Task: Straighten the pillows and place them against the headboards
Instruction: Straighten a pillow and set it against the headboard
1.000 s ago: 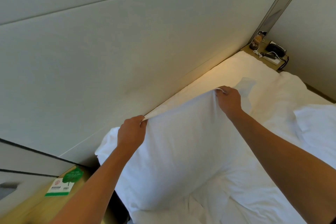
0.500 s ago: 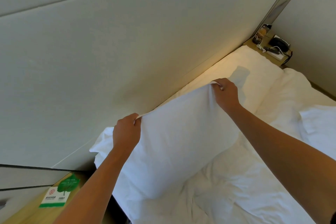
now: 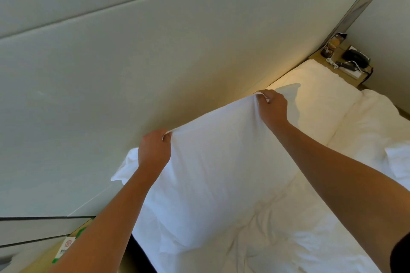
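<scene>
Pillow [image 3: 217,175] hangs upright over the head end of the bed [image 3: 310,239], held by its two upper corners, its lower end resting on the bedding. Left hand [image 3: 154,152] is closed, pinching the near corner; right hand [image 3: 271,107] is closed on the far corner. Holding by the top corners probably lets the filling settle downward and pulls the case taut. The pillow's back faces the headboard [image 3: 155,62], close to it; contact cannot be confirmed. A second pillow [image 3: 319,99] lies flat at the far corner, against the headboard.

Pillow [image 3: 217,175] between two gripping hands
</scene>
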The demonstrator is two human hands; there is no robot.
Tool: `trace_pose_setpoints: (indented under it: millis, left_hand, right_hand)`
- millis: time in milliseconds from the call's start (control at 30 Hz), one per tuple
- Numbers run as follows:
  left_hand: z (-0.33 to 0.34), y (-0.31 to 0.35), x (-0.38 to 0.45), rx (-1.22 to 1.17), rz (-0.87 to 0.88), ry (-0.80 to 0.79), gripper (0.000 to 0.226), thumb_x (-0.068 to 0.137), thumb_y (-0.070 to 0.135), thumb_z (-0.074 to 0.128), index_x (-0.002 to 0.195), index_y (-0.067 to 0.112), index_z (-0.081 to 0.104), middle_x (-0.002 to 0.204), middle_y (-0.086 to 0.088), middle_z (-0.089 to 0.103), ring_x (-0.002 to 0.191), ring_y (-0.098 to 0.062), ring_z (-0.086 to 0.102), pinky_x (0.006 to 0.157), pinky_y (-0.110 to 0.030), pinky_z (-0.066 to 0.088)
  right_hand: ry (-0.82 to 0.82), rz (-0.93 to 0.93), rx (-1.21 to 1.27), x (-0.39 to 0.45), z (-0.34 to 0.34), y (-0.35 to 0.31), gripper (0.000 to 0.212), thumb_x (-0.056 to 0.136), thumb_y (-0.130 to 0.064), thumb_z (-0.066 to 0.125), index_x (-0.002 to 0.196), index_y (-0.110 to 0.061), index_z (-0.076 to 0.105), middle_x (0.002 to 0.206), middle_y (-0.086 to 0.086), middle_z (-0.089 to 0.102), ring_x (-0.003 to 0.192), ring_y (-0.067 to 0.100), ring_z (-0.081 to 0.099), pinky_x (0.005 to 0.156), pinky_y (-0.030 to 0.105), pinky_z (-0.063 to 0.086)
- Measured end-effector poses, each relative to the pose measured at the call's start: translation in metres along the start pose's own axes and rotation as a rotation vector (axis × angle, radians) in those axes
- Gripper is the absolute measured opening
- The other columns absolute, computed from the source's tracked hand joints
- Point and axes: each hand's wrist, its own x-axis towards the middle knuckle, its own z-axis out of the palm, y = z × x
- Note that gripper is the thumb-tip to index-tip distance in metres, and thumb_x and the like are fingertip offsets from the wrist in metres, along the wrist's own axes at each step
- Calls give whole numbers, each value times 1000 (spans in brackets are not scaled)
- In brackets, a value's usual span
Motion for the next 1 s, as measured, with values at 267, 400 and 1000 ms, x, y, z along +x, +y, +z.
trace_pose_setpoints:
  millis: [267,400,1000]
  left_hand:
    - [-5,-8,29,47,-19,-18,31,104,17,47,78,5,56,69,-9,57,76,-39,61,72,-39,46]
    - [6,-11,13,-18,-2,-23,25,104,23,51,113,4,66,100,-17,71,102,-40,67,85,-40,50]
    - [40,-73,-63,432,236,-394,65,101,48,46,158,20,30,167,-17,18,156,-34,13,125,-48,18]
  right_hand:
    - [-111,-89,-33,22,28,-19,32,106,-20,57,133,-10,72,146,8,65,138,25,58,116,31,41]
    - [-262,-95,-152,-28,56,6,62,104,-25,62,161,-14,39,170,12,31,158,27,30,124,42,33]
    - [-647,28,-300,-190,80,32,68,100,-43,64,161,-24,39,171,4,31,154,26,38,121,41,37]
